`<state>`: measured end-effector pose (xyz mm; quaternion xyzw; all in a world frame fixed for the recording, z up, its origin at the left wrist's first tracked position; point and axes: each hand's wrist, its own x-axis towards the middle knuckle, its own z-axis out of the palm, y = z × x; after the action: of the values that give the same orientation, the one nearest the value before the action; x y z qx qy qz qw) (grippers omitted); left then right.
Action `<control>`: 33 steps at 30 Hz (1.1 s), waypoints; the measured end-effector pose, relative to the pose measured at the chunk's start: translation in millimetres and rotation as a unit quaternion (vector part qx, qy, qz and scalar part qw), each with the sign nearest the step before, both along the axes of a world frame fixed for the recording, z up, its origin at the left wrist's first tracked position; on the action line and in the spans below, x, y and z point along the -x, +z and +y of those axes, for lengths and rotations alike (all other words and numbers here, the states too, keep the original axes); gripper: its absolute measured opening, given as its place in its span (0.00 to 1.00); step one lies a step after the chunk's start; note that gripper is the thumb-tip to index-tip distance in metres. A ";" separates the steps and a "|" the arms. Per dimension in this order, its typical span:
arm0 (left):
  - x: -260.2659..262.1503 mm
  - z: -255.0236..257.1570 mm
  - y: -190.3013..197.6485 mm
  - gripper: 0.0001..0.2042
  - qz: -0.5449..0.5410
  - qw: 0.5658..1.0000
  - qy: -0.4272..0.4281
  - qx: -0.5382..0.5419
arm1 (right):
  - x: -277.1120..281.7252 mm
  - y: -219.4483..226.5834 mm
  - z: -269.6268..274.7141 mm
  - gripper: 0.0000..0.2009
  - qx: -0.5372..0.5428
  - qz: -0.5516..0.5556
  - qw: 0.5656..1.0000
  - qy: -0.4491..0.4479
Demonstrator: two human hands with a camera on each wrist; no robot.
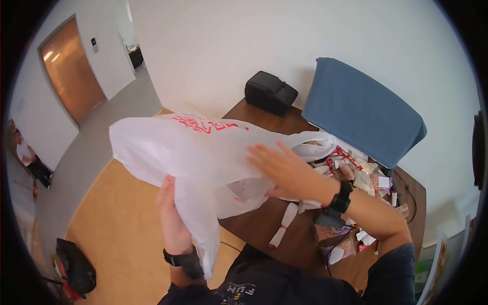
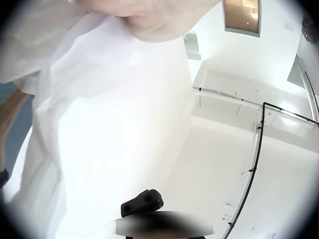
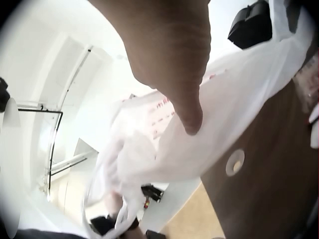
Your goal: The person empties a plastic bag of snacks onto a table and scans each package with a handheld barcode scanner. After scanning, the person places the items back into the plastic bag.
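A white plastic bag [image 1: 152, 147] with red print stretches across the head view, held up over the table's left part. My left hand [image 1: 173, 218] grips the bag's near side, its fingers partly hidden by the plastic. Against the bag's side facing me lies my right hand [image 1: 290, 173], its fingers extended and slightly blurred. In the right wrist view, the right hand [image 3: 172, 64] is over the bag [image 3: 219, 119], with a thumb or finger pointing down against it. The left wrist view shows the left hand [image 2: 159, 17] at the top beside the white plastic [image 2: 99, 139].
Many small packets [image 1: 363, 180] lie piled on the brown table [image 1: 259, 223], and a red-and-white tube [image 1: 283, 226] lies nearer me. Behind stand a black device [image 1: 269, 94] and a blue-covered object [image 1: 361, 109]. A black bag [image 1: 76, 269] sits on the floor; a seated person [image 1: 33, 157] is far left.
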<state>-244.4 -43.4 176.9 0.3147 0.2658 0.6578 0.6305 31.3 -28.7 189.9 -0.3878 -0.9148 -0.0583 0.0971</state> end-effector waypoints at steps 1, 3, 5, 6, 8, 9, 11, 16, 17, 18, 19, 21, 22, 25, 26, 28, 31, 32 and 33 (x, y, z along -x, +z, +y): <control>0.0 0.3 -1.2 0.17 -0.007 1.000 -0.022 0.005 | -4.9 -1.5 7.7 0.44 -0.001 0.005 1.000 0.008; 2.8 -1.7 0.8 0.17 -0.011 1.000 -0.028 0.004 | -18.7 3.0 28.2 0.36 0.031 0.084 0.996 -0.018; 6.1 -4.5 3.8 0.17 0.065 0.997 -0.033 0.007 | -26.0 5.3 40.4 0.31 0.052 0.086 0.995 -0.003; 11.0 -5.0 3.5 0.17 0.065 0.998 -0.024 0.003 | -30.5 5.2 45.6 0.25 0.077 0.086 0.993 -0.003; 20.5 -6.7 1.3 0.20 0.085 0.996 -0.017 -0.032 | -36.5 -7.1 59.4 0.16 0.022 0.105 0.994 0.028; 21.5 -9.3 2.4 0.20 0.086 0.996 -0.012 -0.035 | -36.4 -8.7 65.8 0.12 0.104 0.241 0.964 -0.051; 22.0 -16.9 8.4 0.31 0.319 0.902 0.150 -0.249 | -35.7 -2.6 72.9 0.08 0.162 0.424 0.881 -0.136; 20.3 -18.9 20.5 0.37 0.707 0.649 0.187 -0.209 | -34.5 8.9 90.8 0.12 0.130 0.642 0.739 -0.155; 21.4 -10.7 13.0 0.37 0.731 0.625 0.162 -0.219 | -33.9 11.1 92.5 0.12 0.126 0.643 0.738 -0.161; 24.1 -1.5 0.5 0.37 0.729 0.627 0.156 -0.225 | -32.4 13.5 93.7 0.11 0.082 0.624 0.760 -0.162; 29.3 7.5 -16.7 0.33 0.595 0.785 0.104 -0.135 | -31.4 15.4 94.3 0.10 0.038 0.603 0.780 -0.164; 44.2 18.5 -35.0 0.29 0.430 0.902 0.036 -0.035 | -26.3 32.5 85.3 0.09 0.003 0.567 0.805 -0.175; 54.6 22.4 -39.9 0.25 0.284 0.955 -0.083 0.008 | -23.1 43.8 78.9 0.08 -0.025 0.530 0.829 -0.176; 44.8 9.4 -69.2 0.19 0.207 0.975 -0.081 -0.020 | -14.7 75.9 63.4 0.09 -0.076 0.428 0.864 -0.254; 34.6 4.1 -71.8 0.17 0.282 0.954 0.039 -0.095 | -12.6 75.4 68.2 0.09 -0.076 0.428 0.863 -0.256; 22.4 5.3 -49.2 0.18 0.452 0.858 0.092 -0.226 | -6.4 74.9 77.6 0.10 -0.260 0.340 0.889 -0.160; 7.7 -0.9 -107.4 0.19 0.452 0.867 0.051 -0.203 | 8.8 83.2 85.7 0.14 -0.309 0.249 0.909 -0.127; 3.4 -5.4 -131.6 0.20 0.278 0.959 -0.039 -0.044 | 15.5 81.2 86.9 0.14 -0.306 0.249 0.910 -0.129; -4.5 -7.6 -130.1 0.20 0.278 0.959 -0.041 -0.042 | 22.5 79.8 88.9 0.16 -0.344 0.233 0.904 -0.099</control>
<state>-239.9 -51.0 46.8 0.5214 0.3898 0.5289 0.5444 8.9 60.2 269.8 -0.4217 -0.7461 -0.2864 0.4283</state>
